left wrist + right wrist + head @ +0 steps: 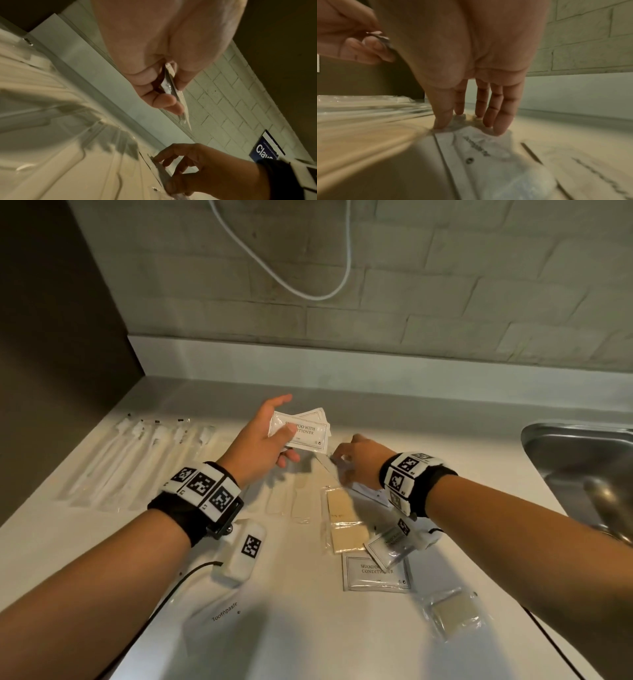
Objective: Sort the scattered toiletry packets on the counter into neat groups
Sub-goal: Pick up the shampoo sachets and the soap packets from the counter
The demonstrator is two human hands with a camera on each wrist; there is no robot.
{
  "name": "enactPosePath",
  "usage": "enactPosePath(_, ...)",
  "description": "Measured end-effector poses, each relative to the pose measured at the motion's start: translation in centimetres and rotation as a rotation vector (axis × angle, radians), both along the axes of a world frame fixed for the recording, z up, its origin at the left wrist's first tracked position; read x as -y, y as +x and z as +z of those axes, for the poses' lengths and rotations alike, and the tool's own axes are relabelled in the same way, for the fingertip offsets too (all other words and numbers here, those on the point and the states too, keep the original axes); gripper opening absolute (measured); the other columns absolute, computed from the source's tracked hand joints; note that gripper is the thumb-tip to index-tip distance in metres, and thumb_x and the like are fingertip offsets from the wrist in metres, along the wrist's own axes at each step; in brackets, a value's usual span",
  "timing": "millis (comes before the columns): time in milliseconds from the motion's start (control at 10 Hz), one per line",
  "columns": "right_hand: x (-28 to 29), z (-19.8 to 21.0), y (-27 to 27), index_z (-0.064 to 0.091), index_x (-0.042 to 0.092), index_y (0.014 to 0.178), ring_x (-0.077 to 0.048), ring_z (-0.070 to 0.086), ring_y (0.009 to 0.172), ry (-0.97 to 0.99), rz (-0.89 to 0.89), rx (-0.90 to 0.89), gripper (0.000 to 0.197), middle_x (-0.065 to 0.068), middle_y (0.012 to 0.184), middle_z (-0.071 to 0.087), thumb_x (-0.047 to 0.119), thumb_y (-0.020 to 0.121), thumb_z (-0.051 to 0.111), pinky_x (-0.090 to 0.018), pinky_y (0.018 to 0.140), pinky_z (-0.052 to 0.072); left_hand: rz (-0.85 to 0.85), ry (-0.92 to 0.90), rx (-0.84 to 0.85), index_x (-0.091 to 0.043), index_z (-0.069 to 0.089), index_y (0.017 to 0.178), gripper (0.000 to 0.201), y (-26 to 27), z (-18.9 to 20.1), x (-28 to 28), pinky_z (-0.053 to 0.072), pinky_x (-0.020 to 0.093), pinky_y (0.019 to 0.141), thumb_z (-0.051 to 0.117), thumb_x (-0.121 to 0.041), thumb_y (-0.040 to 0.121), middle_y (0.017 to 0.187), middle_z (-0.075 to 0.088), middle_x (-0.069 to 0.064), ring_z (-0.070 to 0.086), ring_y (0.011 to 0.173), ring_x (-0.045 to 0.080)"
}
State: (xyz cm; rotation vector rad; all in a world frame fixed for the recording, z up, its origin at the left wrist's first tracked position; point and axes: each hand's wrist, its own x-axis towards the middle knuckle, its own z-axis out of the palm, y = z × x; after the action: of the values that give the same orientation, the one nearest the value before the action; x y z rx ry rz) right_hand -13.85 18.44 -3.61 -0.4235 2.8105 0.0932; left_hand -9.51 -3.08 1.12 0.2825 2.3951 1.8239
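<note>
My left hand (274, 436) is raised over the white counter (462, 474) and grips a small stack of white "shampoo with conditioner" sachets (303, 426), thumb on the front. The left wrist view shows the stack (169, 86) edge-on between thumb and fingers. My right hand (346, 463) reaches down just right of it. Its thumb and fingertips (498, 129) pinch the far edge of another white sachet (479, 148) lying on the counter, and that end buckles upward. The left wrist view shows this hand (180, 162) low on the counter.
Wrapped toothbrushes (137, 460) lie in a row at the left. Beige packets (346, 522), two more shampoo sachets (375, 573), a toothpaste packet (222, 621) and a wrapped pad (452, 616) lie nearer me. A steel sink (582, 460) sits at the right; a tiled wall stands behind.
</note>
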Motion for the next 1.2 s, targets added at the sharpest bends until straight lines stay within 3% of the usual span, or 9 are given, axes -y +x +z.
enactPosePath(100,-0.4,-2.6,1.0,0.057,0.018,0.124,-0.027,0.053,0.112,-0.69,0.429,0.3,0.037,-0.012,0.123,0.053,0.023,0.088,0.063,-0.033,0.089,0.048,-0.023,-0.017,-0.007,-0.029,0.039,0.141,0.044,-0.3,-0.2,-0.5,0.051,0.019,0.051,0.048,-0.015,0.101,0.105,0.066,-0.002,0.066,0.062,0.009)
enactPosePath(200,-2.7,-4.4,3.6,0.063,0.007,0.109,-0.018,0.062,0.106,-1.628,0.272,0.692,0.031,-0.02,0.119,0.056,0.03,0.088,0.066,-0.027,0.086,0.053,-0.055,-0.053,-0.002,-0.031,0.041,0.139,0.042,0.0,-0.3,-0.7,0.053,0.02,0.055,0.049,-0.017,0.1,0.107,0.066,-0.003,0.066,0.063,0.009)
enactPosePath(300,-3.2,-1.5,5.9,0.067,0.014,0.11,0.014,0.054,0.089,-0.615,0.09,0.093,0.037,-0.004,0.116,0.055,0.043,0.087,0.065,-0.015,0.074,0.045,-0.087,-0.059,0.019,-0.032,0.043,0.138,0.041,0.4,-0.5,-1.1,0.054,0.023,0.059,0.05,-0.018,0.1,0.111,0.066,-0.001,0.067,0.067,0.012)
enactPosePath(400,-3.4,1.1,8.5,0.064,0.016,0.11,-0.021,0.058,0.096,-0.285,-0.072,0.054,0.019,-0.006,0.111,0.053,0.013,0.092,0.056,-0.03,0.085,0.048,-0.116,-0.085,0.029,-0.033,0.045,0.135,0.039,0.8,-0.6,-1.4,0.056,0.027,0.062,0.051,-0.02,0.1,0.115,0.065,0.001,0.069,0.07,0.016)
enactPosePath(500,-3.1,1.9,11.1,0.064,0.01,0.102,-0.021,0.059,0.091,-0.254,-0.068,0.104,0.014,-0.001,0.097,0.055,0.008,0.092,0.053,-0.029,0.085,0.051,-0.134,-0.086,0.041,-0.032,0.046,0.134,0.037,1.3,-0.7,-1.8,0.057,0.033,0.069,0.051,-0.02,0.099,0.117,0.065,0.003,0.07,0.074,0.019)
enactPosePath(700,-4.0,3.4,12.4,0.063,0.024,0.085,-0.014,0.059,0.09,-0.177,-0.086,0.226,0.015,0.006,0.092,0.065,0.009,0.088,0.062,-0.02,0.079,0.045,-0.152,-0.08,0.038,-0.027,0.051,0.126,0.029,2.2,-0.7,-2.0,0.058,0.037,0.073,0.052,-0.018,0.099,0.115,0.066,0.005,0.07,0.073,0.018)
enactPosePath(800,-3.2,4.2,11.8,0.067,0.02,0.106,-0.011,0.056,0.093,-0.198,-0.055,0.141,0.017,0.003,0.108,0.066,0.017,0.092,0.058,-0.026,0.092,0.047,-0.148,-0.077,0.042,-0.025,0.052,0.123,0.026,2.5,-0.6,-2.0,0.058,0.038,0.074,0.052,-0.017,0.099,0.113,0.067,0.006,0.07,0.073,0.019)
enactPosePath(1000,0.6,4.4,11.8,0.051,0.028,0.133,-0.018,0.057,0.108,-0.149,0.116,0.201,0.05,0.003,0.125,0.054,0.04,0.087,0.065,-0.037,0.096,0.05,-0.148,-0.122,0.026,-0.028,0.052,0.121,0.025,3.1,-0.4,-2.3,0.059,0.04,0.075,0.052,-0.016,0.099,0.112,0.068,0.001,0.073,0.08,0.027)
enactPosePath(1200,-0.1,3.7,15.1,0.05,0.023,0.137,-0.021,0.046,0.121,-0.131,0.138,0.171,0.048,-0.001,0.14,0.044,0.029,0.091,0.059,-0.031,0.098,0.042,-0.138,-0.127,0.05,-0.027,0.052,0.121,0.025,4.3,-0.7,-2.0,0.059,0.039,0.075,0.053,-0.016,0.099,0.113,0.067,0.003,0.073,0.082,0.025)
